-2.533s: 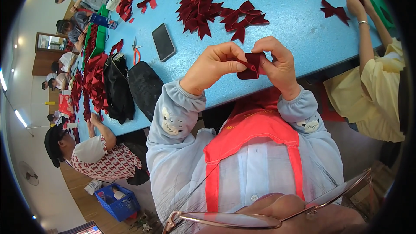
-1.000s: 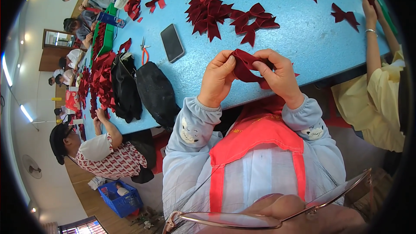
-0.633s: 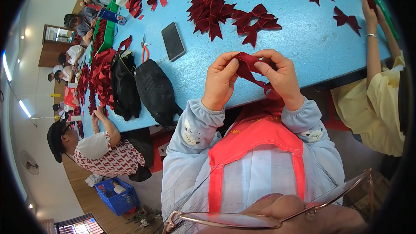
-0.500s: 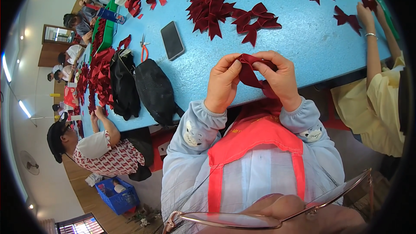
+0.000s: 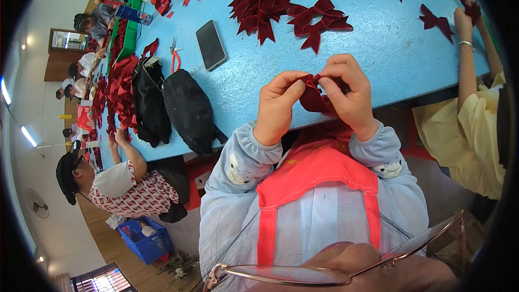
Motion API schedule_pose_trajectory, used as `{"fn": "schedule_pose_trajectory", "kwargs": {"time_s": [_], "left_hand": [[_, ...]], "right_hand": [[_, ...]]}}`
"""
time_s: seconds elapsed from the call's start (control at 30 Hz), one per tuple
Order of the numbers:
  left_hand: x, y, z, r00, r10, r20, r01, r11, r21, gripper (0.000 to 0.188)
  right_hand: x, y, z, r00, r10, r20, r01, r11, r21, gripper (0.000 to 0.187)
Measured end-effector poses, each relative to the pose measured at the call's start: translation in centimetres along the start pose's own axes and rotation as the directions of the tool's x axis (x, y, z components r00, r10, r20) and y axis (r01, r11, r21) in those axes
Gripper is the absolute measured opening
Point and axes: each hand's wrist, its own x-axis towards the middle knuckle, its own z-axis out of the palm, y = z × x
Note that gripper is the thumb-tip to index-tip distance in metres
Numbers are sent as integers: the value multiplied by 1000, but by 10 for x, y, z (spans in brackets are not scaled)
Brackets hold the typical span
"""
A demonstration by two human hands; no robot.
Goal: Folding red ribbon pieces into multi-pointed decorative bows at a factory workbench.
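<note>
Above the near edge of the blue table (image 5: 254,94), a dark red velvet ribbon bow (image 5: 312,95) is pinched between my two hands. My left hand (image 5: 278,105) grips its left side with thumb and forefinger. The fingers of my right hand (image 5: 348,94) close on the right side, the thumb pressing near the gathered middle. Part of the ribbon is hidden behind my right fingers. Beyond my hands lie a pile of finished-looking red bows (image 5: 259,8) and a smaller group of bows (image 5: 319,21).
A dark phone (image 5: 211,46), red-handled pliers (image 5: 175,60) and black pouches (image 5: 189,111) lie to the left. Past them are heaped red ribbons (image 5: 121,94) and a green tray (image 5: 128,40). A co-worker's hands (image 5: 467,19) hold a bow at right; another person (image 5: 130,184) sits at left.
The ribbon between my hands is now bunched tighter at its middle, its loop pulled smaller. My right fingers have risen and curled more. The view has shifted slightly.
</note>
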Motion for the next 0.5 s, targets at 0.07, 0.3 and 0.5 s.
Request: {"fn": "schedule_pose_trajectory", "kwargs": {"time_s": [0.07, 0.3, 0.5], "left_hand": [[0, 0, -1, 999, 37, 0, -37, 998, 60, 17], [1, 6, 1, 973, 221, 58, -226, 888, 401, 20], [2, 5, 2, 918, 352, 184, -396, 780, 485, 21]], "right_hand": [[-4, 0, 2, 993, 117, 14, -118, 986, 116, 10], [-8, 0, -1, 912, 372, 171, -408, 853, 324, 8], [-8, 8, -7, 854, 446, 269, -521, 741, 424, 11]]}}
